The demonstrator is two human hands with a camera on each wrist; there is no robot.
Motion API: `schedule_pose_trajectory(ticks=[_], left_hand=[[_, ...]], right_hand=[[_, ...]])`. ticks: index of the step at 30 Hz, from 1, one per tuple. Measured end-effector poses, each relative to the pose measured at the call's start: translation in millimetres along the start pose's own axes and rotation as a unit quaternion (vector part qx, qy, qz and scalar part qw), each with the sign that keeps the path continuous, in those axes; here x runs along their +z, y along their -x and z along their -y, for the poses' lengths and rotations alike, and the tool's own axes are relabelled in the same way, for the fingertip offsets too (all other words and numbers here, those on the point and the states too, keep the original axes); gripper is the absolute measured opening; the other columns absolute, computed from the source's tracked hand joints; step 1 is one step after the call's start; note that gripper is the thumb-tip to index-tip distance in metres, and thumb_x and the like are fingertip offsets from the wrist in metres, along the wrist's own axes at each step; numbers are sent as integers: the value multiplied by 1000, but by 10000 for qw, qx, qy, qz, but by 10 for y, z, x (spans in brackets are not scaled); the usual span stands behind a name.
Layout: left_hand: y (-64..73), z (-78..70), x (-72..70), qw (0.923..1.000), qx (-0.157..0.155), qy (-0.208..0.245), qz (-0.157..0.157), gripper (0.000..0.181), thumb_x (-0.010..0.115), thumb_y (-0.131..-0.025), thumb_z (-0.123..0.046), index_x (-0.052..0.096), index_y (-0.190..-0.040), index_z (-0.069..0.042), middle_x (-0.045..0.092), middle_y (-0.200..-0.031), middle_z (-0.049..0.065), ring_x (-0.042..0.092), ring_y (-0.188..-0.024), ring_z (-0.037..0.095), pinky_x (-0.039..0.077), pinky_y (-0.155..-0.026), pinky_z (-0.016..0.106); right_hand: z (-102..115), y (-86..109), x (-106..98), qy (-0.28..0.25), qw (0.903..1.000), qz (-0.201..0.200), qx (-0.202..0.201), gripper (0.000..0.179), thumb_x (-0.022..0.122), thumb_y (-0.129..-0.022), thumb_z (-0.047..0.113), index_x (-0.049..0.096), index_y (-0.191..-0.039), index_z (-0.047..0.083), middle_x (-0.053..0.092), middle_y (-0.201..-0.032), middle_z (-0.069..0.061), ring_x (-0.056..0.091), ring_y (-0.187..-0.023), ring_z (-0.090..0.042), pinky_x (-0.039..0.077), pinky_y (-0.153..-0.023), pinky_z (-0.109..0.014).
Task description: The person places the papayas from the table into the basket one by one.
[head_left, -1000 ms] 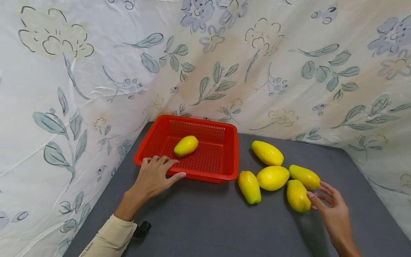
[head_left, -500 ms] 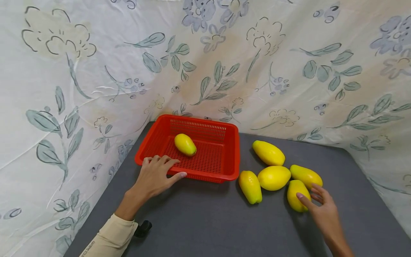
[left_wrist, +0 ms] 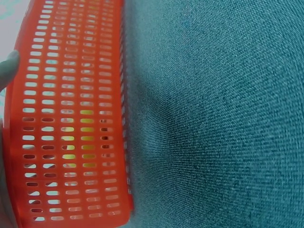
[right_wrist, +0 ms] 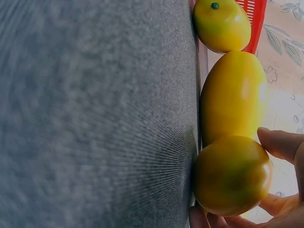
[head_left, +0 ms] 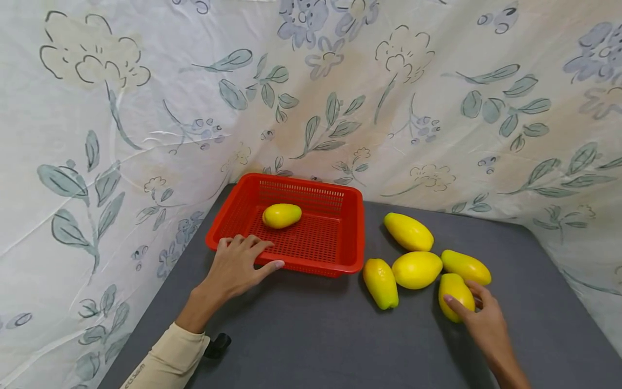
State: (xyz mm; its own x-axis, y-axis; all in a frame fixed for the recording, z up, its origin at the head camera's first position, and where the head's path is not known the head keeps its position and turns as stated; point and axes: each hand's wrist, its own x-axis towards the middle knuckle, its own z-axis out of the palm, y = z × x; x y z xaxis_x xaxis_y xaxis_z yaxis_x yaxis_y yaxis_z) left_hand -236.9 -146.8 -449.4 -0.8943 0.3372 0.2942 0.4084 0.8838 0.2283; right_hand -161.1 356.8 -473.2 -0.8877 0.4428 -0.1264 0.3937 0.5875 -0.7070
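In the head view, my left hand (head_left: 238,267) rests on the near left rim of a red plastic basket (head_left: 357,232), fingers spread over the edge and thumb along it. One yellow papaya (head_left: 282,215) lies inside the basket. At the right, my right hand (head_left: 481,316) holds a yellow papaya (head_left: 454,294), thumb on its left side and fingers on its right. The right wrist view shows the thumb (right_wrist: 280,142) and fingertips around the held papaya (right_wrist: 232,175). In the left wrist view, a thumb (left_wrist: 8,69) touches the rim above the slotted wall (left_wrist: 71,104).
Several papayas lie close together on the grey tabletop (head_left: 316,335): one at the back (head_left: 409,231), a middle papaya (head_left: 418,269), a left papaya (head_left: 380,283) beside the basket, and a right papaya (head_left: 466,267). A floral curtain (head_left: 340,108) hangs behind. A black object (head_left: 217,346) sits under the left wrist.
My right hand has moved left onto the near papaya and closed its thumb and fingers around it. The papaya in the basket has turned about. My left hand has stayed on the rim.
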Motion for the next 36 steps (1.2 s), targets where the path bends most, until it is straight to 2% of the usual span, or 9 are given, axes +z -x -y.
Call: schedule_pose_trajectory(ticks=[7,16,25,36], left_hand=[[-7,0,-7,10000,-27,-43,1,66,60,-96,-68,71,-139,-19,68,-132,11,60,-113,34,38,-96,58],[-20,-13,-16,10000,11,-9,-41,66,62,-95,-68,71,-138,-18,68,-131,10,60,-111,33,37,-94,56],[-22,-15,-25,10000,1,-9,-22,67,61,-95,-68,71,-138,-18,69,-131,10,60,-111,33,37,-93,56],[7,-20,-34,10000,-30,-6,11,66,62,-95,-68,71,-138,-17,68,-131,11,60,-112,34,38,-94,56]], right_hand=[[18,0,-20,-80,9998,184,78,98,69,-100,55,22,-167,1,28,-163,-36,33,-147,-54,36,-112,-68],[64,25,-38,-174,9994,220,225,96,67,-101,53,20,-167,2,25,-164,-38,28,-149,-56,32,-115,-71],[80,64,-81,-331,9993,144,103,100,65,-101,59,17,-169,4,23,-165,-38,30,-148,-56,36,-111,-70],[228,189,-112,-556,9984,-35,10,99,65,-99,62,19,-169,9,28,-167,-34,34,-146,-54,40,-107,-68]])
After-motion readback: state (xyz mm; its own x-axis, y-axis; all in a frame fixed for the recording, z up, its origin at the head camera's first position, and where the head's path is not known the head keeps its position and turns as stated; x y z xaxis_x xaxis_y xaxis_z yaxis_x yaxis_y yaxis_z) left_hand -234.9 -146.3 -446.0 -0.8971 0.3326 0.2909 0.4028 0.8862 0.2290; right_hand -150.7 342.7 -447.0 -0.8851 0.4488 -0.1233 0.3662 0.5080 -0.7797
